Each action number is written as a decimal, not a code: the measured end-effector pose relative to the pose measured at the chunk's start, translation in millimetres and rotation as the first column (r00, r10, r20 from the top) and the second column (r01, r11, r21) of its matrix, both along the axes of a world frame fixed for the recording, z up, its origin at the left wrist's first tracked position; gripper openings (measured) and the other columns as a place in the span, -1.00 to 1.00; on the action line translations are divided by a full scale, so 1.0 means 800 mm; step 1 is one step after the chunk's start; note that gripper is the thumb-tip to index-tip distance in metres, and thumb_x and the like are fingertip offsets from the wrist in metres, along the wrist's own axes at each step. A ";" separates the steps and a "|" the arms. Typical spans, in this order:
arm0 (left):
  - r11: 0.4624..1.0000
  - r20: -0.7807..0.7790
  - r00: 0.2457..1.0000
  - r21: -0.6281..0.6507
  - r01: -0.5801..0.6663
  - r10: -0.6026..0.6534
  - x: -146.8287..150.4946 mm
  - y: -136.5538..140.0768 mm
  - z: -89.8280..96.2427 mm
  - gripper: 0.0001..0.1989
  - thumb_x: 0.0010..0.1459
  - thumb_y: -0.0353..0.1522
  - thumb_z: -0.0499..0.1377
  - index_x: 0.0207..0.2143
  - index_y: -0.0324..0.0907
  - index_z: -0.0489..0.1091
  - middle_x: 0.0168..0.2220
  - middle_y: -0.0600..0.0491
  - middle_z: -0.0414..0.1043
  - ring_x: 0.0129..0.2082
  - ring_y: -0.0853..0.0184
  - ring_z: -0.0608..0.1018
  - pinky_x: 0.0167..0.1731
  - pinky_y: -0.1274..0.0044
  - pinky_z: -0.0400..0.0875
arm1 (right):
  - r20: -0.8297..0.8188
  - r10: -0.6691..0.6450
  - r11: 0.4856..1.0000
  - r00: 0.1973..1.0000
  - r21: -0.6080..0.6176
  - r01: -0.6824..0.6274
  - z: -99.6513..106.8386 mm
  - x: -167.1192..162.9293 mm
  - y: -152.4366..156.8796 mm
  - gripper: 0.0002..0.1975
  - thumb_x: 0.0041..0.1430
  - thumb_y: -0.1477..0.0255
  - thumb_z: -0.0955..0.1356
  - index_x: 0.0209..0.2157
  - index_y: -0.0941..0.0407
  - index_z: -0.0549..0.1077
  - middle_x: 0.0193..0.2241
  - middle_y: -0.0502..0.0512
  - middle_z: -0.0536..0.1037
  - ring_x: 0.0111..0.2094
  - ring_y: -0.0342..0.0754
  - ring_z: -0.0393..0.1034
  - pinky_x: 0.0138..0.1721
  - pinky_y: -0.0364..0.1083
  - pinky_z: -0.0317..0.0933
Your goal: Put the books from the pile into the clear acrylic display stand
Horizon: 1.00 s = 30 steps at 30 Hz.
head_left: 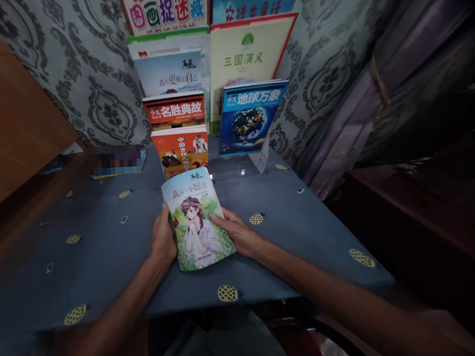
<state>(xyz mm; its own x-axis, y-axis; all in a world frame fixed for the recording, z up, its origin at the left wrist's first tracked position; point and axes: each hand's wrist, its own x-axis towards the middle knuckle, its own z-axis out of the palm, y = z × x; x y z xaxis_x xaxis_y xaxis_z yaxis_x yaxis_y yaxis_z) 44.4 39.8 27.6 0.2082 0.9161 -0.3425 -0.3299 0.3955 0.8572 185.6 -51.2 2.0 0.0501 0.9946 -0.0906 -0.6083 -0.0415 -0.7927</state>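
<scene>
A thin paperback book (198, 230) with a drawn figure in a green meadow on its cover is held between my two hands above the table. My left hand (163, 235) grips its left edge, with the fingers mostly hidden. At the right edge, my right hand (236, 231) has its thumb on the cover and the other fingers behind. Just beyond stands an orange book (184, 149), its lower part hidden by the paperback. Behind it are a red book (176, 109) and a pale blue book (168, 72). A dark blue book with a globe (244, 122) stands to the right.
Larger books, among them a pale green one (250, 50), rise at the back on a clear stand (260, 158). Another book (117, 165), partly blurred, lies at the left. A blue cloth with pineapples covers the table (110, 259). Patterned curtains (92, 63) hang behind.
</scene>
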 end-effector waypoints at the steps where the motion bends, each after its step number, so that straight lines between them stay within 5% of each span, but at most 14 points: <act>1: 1.000 -0.004 1.000 0.023 -0.013 0.013 0.001 -0.002 0.000 -0.70 0.33 -0.18 0.13 -0.26 -0.22 0.51 -0.33 -0.07 0.66 -0.24 0.16 0.70 -0.13 0.35 0.61 | -0.006 -0.021 1.000 1.000 -0.008 0.020 0.000 -0.001 0.000 -0.46 -0.06 0.14 0.59 -0.10 0.13 0.53 -0.26 0.10 0.68 -0.33 -0.03 0.59 -0.22 -0.06 0.47; 14: 0.986 -0.035 0.999 0.168 0.015 -0.009 -0.003 0.001 -0.007 -0.47 0.03 0.03 0.33 -0.15 -0.21 0.46 -0.29 -0.03 0.63 -0.22 0.15 0.66 -0.23 0.41 0.56 | 0.028 -0.092 0.993 0.995 -0.077 0.094 -0.003 0.000 0.004 -0.41 0.13 -0.06 0.43 0.01 0.09 0.50 -0.11 0.22 0.66 -0.03 0.18 0.56 0.01 0.17 0.43; 21: 0.895 -0.228 0.970 0.413 0.171 -0.080 -0.013 0.010 -0.018 -0.60 0.12 -0.12 0.31 -0.07 -0.13 0.39 -0.16 0.05 0.57 -0.19 0.30 0.59 -0.22 0.55 0.48 | 0.100 -0.111 0.993 0.989 -0.026 0.114 -0.001 -0.002 0.002 -0.40 0.06 -0.05 0.47 -0.02 0.09 0.51 -0.11 0.19 0.66 0.00 0.18 0.53 0.02 0.16 0.41; 26: 0.868 -0.299 0.952 0.454 0.201 -0.065 -0.022 0.021 -0.032 -0.52 0.14 -0.25 0.29 0.10 -0.09 0.33 0.08 -0.03 0.47 0.09 0.20 0.51 0.05 0.44 0.43 | 0.097 -0.085 0.993 0.992 -0.076 0.092 0.002 -0.004 0.001 -0.45 0.00 -0.03 0.51 -0.15 0.12 0.54 -0.21 0.17 0.67 -0.10 0.16 0.58 -0.06 0.13 0.44; 30: 0.751 -0.536 0.843 0.568 0.337 0.028 -0.025 0.024 -0.045 -0.52 0.16 -0.30 0.24 0.13 -0.19 0.35 0.27 -0.19 0.29 0.33 0.06 0.28 0.30 0.25 0.16 | 0.126 -0.081 0.990 0.989 -0.103 0.094 0.001 -0.004 0.000 -0.48 -0.01 0.00 0.53 -0.19 0.12 0.54 -0.27 0.12 0.67 -0.16 0.11 0.59 -0.11 0.07 0.46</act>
